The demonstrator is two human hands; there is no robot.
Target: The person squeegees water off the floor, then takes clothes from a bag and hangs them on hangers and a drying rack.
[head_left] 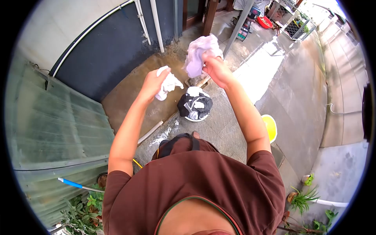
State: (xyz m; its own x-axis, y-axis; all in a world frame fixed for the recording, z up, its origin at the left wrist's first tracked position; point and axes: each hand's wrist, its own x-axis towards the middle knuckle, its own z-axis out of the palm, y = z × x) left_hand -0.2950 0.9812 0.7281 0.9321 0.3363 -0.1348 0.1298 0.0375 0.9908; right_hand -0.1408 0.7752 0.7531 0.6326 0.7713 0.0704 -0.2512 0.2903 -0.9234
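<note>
A crumpled white cloth (168, 85) hangs from my left hand (154, 83), whose fingers are closed on its upper edge. Higher and to the right, my right hand (217, 70) grips a bunched pale lilac cloth (196, 56) that spreads above and to the left of the fingers. The two cloths are apart. Below and between my hands, a round white basin (194, 119) stands on the paving, heaped with black, grey and white clothes (195, 105). Neither hand touches it.
A yellow basin (269, 128) sits to the right of my right forearm. Green translucent panels (58, 125) line the left side. A metal post (239, 28) rises beyond my right hand, with a red basin (264, 22) farther back. Potted plants (301, 199) stand at lower right.
</note>
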